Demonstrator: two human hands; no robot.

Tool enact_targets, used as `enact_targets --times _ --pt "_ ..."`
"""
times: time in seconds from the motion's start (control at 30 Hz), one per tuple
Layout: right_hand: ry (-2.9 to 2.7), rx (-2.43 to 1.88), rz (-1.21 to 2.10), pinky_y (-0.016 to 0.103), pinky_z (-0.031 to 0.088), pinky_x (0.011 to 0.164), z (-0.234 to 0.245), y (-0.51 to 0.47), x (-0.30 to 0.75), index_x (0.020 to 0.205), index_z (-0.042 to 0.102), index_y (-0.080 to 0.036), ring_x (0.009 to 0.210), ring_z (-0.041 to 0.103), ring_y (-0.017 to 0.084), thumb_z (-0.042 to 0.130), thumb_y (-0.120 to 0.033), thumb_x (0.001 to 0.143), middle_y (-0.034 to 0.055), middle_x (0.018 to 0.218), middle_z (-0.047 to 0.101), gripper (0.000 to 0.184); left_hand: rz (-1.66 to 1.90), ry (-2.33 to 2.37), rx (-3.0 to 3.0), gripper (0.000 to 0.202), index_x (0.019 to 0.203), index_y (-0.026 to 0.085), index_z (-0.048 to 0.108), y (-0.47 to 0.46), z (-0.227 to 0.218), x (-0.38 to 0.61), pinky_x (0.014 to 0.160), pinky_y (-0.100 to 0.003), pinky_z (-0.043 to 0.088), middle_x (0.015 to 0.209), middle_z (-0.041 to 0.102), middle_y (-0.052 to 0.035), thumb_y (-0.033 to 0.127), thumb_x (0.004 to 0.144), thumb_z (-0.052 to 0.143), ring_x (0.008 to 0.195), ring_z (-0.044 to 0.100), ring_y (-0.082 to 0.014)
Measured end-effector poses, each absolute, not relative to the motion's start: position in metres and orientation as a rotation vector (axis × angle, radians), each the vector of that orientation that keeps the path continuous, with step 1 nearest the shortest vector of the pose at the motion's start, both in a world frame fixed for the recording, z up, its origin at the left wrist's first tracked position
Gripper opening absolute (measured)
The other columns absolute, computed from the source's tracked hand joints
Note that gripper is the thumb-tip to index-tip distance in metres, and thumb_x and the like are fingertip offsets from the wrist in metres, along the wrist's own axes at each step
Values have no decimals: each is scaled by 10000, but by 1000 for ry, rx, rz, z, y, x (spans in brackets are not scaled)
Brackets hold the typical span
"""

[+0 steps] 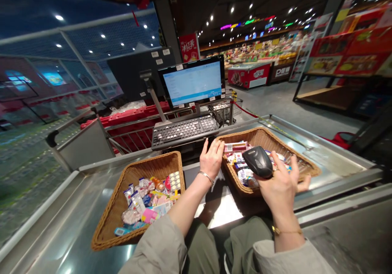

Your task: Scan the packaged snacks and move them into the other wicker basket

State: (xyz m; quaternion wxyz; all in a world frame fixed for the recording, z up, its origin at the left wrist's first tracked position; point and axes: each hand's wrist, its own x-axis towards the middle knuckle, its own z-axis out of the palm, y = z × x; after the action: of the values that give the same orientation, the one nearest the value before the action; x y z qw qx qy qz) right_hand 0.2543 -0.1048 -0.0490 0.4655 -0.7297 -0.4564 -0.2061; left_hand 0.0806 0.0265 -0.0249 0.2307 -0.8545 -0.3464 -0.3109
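My right hand [280,184] holds a black handheld barcode scanner [258,161] by its near end, with several fingers spread apart. The scanner is over the right wicker basket [294,153], which contains small packaged goods [243,174]. At that basket's left rim, my left hand [211,159] pinches the end of a slim pinkish pack [235,146] with a white label. The thumb is hidden under the hand. The scanner's head is close to this pack. To the left stands another wicker basket [113,208], with a heap of small packaged items [150,200] inside.
A black keyboard [185,131] and a lit monitor [192,82] stand behind the baskets. The metal counter [82,229] runs to both sides. Shopping carts [128,137] are beyond it on the left. Farther back are a red freezer [248,76] and shelves [352,49].
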Motion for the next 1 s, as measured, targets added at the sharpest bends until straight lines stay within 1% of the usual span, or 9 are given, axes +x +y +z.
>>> enact_targets --times 0.1,0.23,0.3,0.43,0.6,0.73,0.83,0.93,1.0 --pt "-1077 -1791 -499 732 78 1160 -50 -107 261 915 751 -206 1470 353 438 631 -417 841 121 1348 681 253 -826 -938 -2379 379 1396 136 597 29 -27 88 1271 -478 324 1384 677 -122 178 1052 443 1373 570 -214" --pt "-1001 -1773 -505 725 54 1167 -50 -110 271 1077 748 -190 1463 369 445 642 -475 842 152 1352 675 384 -822 -898 -2395 370 1372 140 617 30 -29 95 1269 -482 327 1379 680 -117 177 1060 421 1371 572 -216" --pt "-979 -1760 -512 723 51 1169 -50 -112 275 1106 740 -178 1465 369 443 640 -488 844 162 1351 674 418 -828 -871 -2397 375 1364 136 623 32 -29 100 1266 -478 332 1370 687 -115 163 1062 402 1363 579 -213" --pt "-950 -1765 -518 736 65 1159 -48 -115 278 1078 738 -178 1462 378 436 625 -488 850 161 1344 678 401 -820 -857 -2424 382 1375 127 617 37 -31 118 1260 -469 344 1387 675 -122 175 1057 413 1359 583 -211" --pt "-959 -1761 -538 697 85 1177 -48 -116 281 989 748 -186 1456 393 431 647 -487 838 156 1333 686 352 -729 -889 -2479 431 1427 85 569 36 -37 146 1242 -456 367 1513 557 -148 252 1053 433 1431 506 -251" --pt "-918 -1755 -539 670 106 1179 -51 -116 283 1019 744 -184 1456 395 422 669 -517 821 155 1329 689 394 -666 -924 -2512 516 1461 55 525 32 -38 147 1249 -495 340 1568 483 -170 352 1043 464 1474 441 -300" --pt "-918 -1767 -528 676 93 1173 -52 -116 282 1018 741 -186 1459 384 418 659 -542 821 158 1333 685 416 -649 -970 -2507 546 1470 76 522 28 -37 137 1255 -537 311 1584 464 -161 392 1025 497 1486 415 -336" --pt "-936 -1766 -475 676 68 1174 -52 -115 281 1002 732 -193 1469 366 412 643 -559 833 137 1360 673 414 -652 -994 -2494 539 1478 106 522 22 -34 124 1256 -550 301 1584 471 -147 400 1027 488 1485 417 -334" --pt "-950 -1750 -444 667 50 1179 -52 -114 279 990 730 -199 1475 360 412 650 -559 831 129 1364 672 402 -649 -1002 -2488 545 1481 108 517 16 -32 114 1258 -554 297 1585 472 -145 412 1031 476 1487 413 -328"
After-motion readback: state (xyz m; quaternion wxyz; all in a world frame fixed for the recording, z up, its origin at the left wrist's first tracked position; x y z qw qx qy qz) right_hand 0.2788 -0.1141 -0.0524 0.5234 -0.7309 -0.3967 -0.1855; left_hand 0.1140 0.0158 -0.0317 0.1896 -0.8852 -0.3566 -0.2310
